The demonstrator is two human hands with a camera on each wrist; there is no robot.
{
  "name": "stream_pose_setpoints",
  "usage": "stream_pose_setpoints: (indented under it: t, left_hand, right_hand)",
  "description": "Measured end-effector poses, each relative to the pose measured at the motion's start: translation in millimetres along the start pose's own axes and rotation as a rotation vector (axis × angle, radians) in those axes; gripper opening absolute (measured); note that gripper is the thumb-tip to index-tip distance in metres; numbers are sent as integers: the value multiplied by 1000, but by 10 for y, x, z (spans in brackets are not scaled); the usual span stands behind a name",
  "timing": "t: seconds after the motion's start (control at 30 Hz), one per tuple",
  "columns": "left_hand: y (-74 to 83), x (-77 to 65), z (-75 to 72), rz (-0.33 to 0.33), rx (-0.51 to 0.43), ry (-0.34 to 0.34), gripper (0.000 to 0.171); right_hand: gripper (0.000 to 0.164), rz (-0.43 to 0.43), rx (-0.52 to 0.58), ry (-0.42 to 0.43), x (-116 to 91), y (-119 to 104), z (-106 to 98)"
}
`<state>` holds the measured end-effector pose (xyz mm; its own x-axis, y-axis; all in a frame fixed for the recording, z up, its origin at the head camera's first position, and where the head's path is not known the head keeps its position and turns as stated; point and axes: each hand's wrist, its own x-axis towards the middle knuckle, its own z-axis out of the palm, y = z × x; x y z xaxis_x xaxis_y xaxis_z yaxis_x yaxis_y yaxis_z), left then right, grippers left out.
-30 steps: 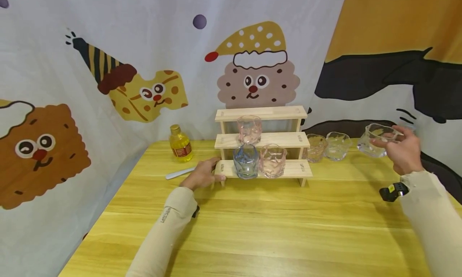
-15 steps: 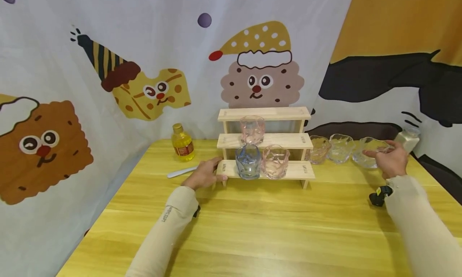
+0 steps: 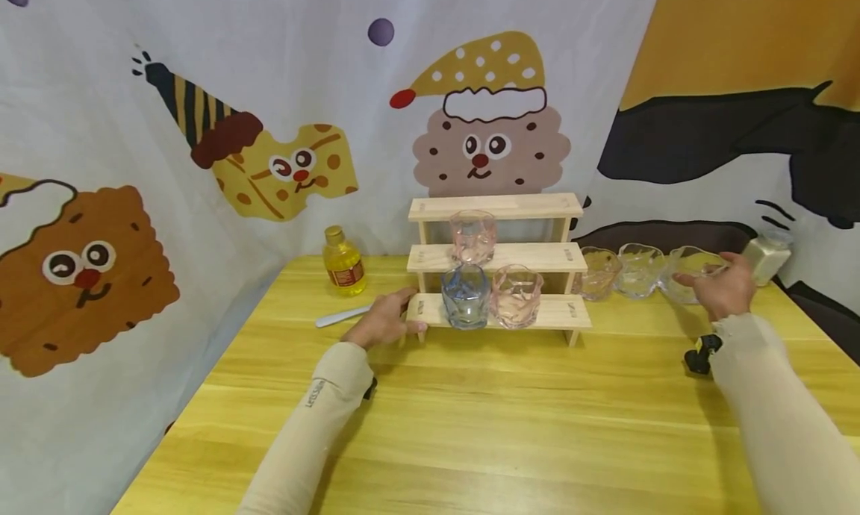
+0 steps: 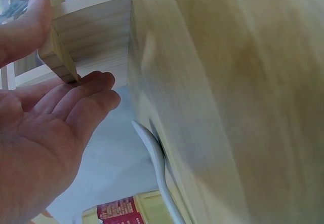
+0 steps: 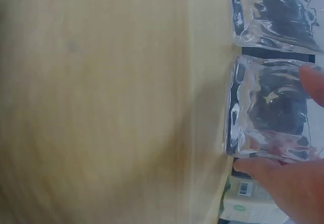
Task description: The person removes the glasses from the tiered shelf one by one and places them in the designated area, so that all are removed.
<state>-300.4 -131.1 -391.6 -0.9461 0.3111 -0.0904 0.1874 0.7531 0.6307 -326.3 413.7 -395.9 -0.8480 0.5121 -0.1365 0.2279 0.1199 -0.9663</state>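
My left hand [image 3: 388, 322] grips the left end of the bottom tier of a three-tier wooden display stand [image 3: 496, 257], thumb and fingers on either side of the plank [image 4: 59, 62]. My right hand [image 3: 725, 285] holds a clear glass [image 3: 687, 276] by its sides, thumb and fingers apart around it. In the right wrist view the base of this glass [image 5: 268, 110] is at the tabletop. A second clear glass [image 3: 638, 272] and a pinkish glass [image 3: 596, 274] stand in a row to its left. On the stand are a blue glass [image 3: 466, 298] and two pink glasses, one on the bottom tier [image 3: 516, 298], one on the middle tier [image 3: 473, 237].
Left of the stand, a bottle of yellow liquid [image 3: 344, 263] stands upright near the table's back edge, with a white-handled utensil [image 3: 341, 317] lying in front. A pale jar [image 3: 767, 257] is behind my right hand. A printed cloth [image 3: 295, 52] hangs behind the wooden table [image 3: 510, 425].
My right hand has brought the clear glass left and down from above the table, beside the other clear glass. The pale jar has come into sight. My left hand stays on the stand.
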Motion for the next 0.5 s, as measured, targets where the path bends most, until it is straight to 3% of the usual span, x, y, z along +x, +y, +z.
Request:
stream_pose_setpoints:
  t: [0.03, 0.07, 0.1, 0.27, 0.5]
  left_hand:
    - [6, -1, -3, -1, -1, 0, 74]
    - [10, -3, -5, -1, 0, 0, 74]
    - [13, -4, -8, -1, -1, 0, 74]
    - [17, -13, -16, 1, 7, 3, 74]
    - [12, -16, -5, 7, 28, 9, 74]
  right_hand:
    - [95, -31, -154, 25, -15, 4, 5]
    - [95, -53, -195, 23, -29, 7, 10]
    - [97, -88, -315, 36, -47, 13, 14]
    - [97, -131, -377, 12, -82, 9, 36]
    - [99, -93, -442, -14, -75, 6, 40]
